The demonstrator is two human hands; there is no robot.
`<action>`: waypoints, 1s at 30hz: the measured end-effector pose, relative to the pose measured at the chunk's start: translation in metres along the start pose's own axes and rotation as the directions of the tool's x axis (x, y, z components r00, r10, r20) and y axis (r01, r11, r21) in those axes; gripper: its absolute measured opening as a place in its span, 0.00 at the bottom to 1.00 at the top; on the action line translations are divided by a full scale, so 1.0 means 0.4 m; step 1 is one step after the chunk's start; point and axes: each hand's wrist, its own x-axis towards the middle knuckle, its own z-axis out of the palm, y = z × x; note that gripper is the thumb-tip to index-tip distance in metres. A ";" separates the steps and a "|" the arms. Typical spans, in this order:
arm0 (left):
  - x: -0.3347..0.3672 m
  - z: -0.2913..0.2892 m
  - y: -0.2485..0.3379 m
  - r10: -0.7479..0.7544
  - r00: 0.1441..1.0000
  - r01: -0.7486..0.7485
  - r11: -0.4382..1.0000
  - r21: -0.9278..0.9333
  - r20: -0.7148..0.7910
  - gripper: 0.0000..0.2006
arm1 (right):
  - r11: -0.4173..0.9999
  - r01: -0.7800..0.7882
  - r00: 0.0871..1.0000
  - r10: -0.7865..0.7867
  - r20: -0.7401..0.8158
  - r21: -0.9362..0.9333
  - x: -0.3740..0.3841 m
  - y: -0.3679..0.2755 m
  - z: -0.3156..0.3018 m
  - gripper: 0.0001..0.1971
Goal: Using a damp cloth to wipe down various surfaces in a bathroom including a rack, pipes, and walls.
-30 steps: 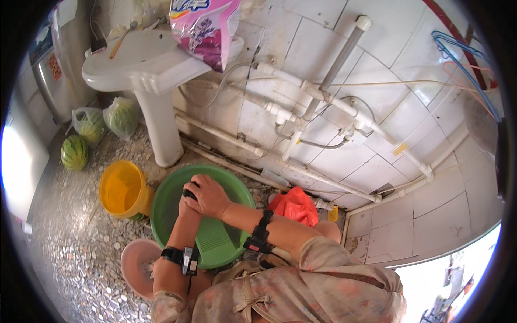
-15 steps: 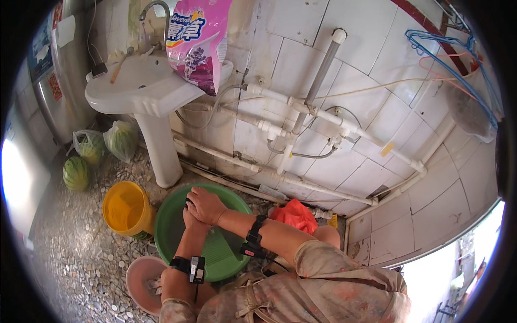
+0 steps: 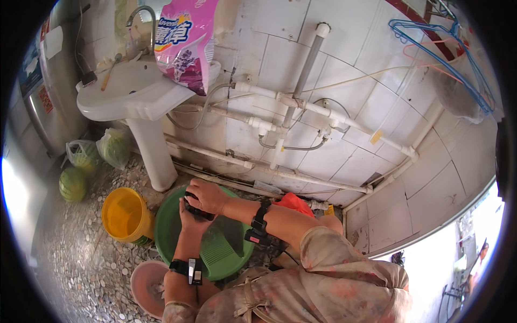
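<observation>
Over the green basin (image 3: 168, 245), my two hands press together around a small, dark, crumpled black cloth (image 3: 200, 212); its exact kind is hard to make out. My right hand (image 3: 209, 197) lies on top, fingers bent over the cloth. Below it, my left hand (image 3: 193, 222) is closed on the same cloth from the near side. Most of the cloth is hidden by my fingers. A ribbed green washboard (image 3: 219, 250) slopes inside the basin, just nearer to me than the hands.
Left of the basin stands a yellow bucket (image 3: 121, 215), with a pink basin (image 3: 141, 285) nearer me. A pedestal sink (image 3: 124, 99) bears a pink detergent bag (image 3: 186, 51). White pipes (image 3: 318, 110) cross the wall. A red plastic bag (image 3: 295, 203) lies right; melons (image 3: 72, 184) sit far left.
My hands have parted a little and the black cloth now shows between them; before, they were clasped with little of it visible. The whole view has shifted slightly.
</observation>
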 end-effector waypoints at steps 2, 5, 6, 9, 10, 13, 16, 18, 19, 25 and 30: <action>-0.015 -0.022 0.018 -0.002 0.996 0.002 1.000 0.006 0.092 0.29 | 0.995 0.013 0.999 -0.010 -0.038 0.094 0.012 -0.034 0.011 0.14; -0.023 -0.023 0.036 0.008 0.987 -0.007 1.000 -0.006 0.161 0.28 | 0.983 0.076 0.997 -0.074 -0.018 0.169 0.006 -0.056 0.003 0.11; -0.024 -0.019 0.040 0.033 0.990 -0.029 0.999 -0.026 0.139 0.28 | 0.986 0.168 0.985 -0.169 -0.024 -0.014 0.006 -0.056 0.003 0.10; -0.015 -0.026 0.049 0.033 0.991 -0.032 0.999 -0.010 0.128 0.27 | 0.887 0.312 0.945 -0.327 0.017 -0.341 -0.013 -0.038 0.001 0.09; -0.015 -0.029 0.052 0.020 0.990 -0.023 0.999 0.022 0.140 0.27 | 0.919 0.285 0.948 -0.312 -0.057 -0.272 -0.019 -0.046 0.012 0.09; -0.010 -0.035 0.051 0.017 0.991 -0.020 1.000 0.023 0.136 0.26 | 0.949 0.262 0.956 -0.280 -0.087 -0.174 -0.029 -0.071 0.022 0.09; -0.017 -0.047 0.033 0.045 0.993 -0.042 0.999 -0.027 0.112 0.26 | 0.941 0.272 0.961 -0.276 0.004 -0.203 -0.007 -0.111 0.013 0.11; -0.014 -0.048 0.024 0.080 0.992 -0.074 0.995 -0.066 0.099 0.25 | 0.924 0.280 0.960 -0.278 0.048 -0.259 0.022 -0.117 -0.004 0.11; -0.009 -0.048 0.023 0.100 0.991 -0.092 0.992 -0.090 0.094 0.25 | 0.927 0.286 0.958 -0.269 0.101 -0.241 0.036 -0.113 -0.002 0.11; 0.042 -0.063 0.006 0.250 0.968 -0.234 0.933 -0.275 0.026 0.24 | 0.976 0.161 0.983 -0.144 0.117 -0.148 0.069 -0.105 0.019 0.11; 0.111 -0.157 0.026 0.306 0.952 -0.306 0.952 0.003 0.002 0.22 | 0.987 0.069 0.984 -0.043 0.174 -0.148 0.077 -0.109 0.016 0.13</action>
